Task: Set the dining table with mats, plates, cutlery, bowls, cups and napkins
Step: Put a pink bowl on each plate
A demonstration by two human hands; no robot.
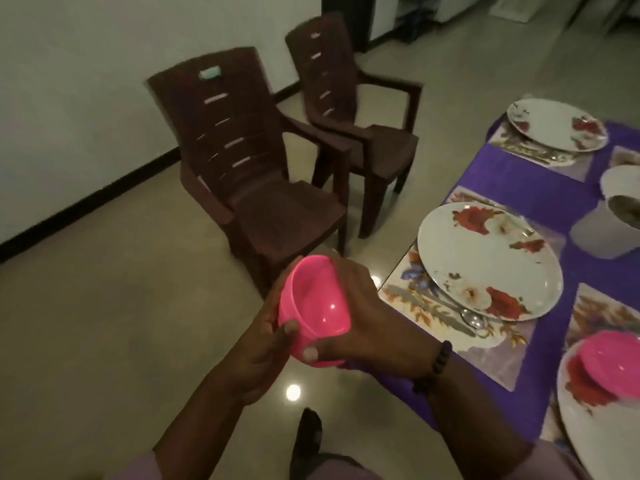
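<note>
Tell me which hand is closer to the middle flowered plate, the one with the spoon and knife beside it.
Right. The right hand grips the pink bowl on the side facing the middle plate. The left hand holds the bowl's far side, farther away.

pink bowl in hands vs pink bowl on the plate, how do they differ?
The held pink bowl is gripped by the left hand and right hand over the floor, tilted. The other pink bowl sits on a floral plate on the table, untouched. Both look the same pink plastic.
</note>
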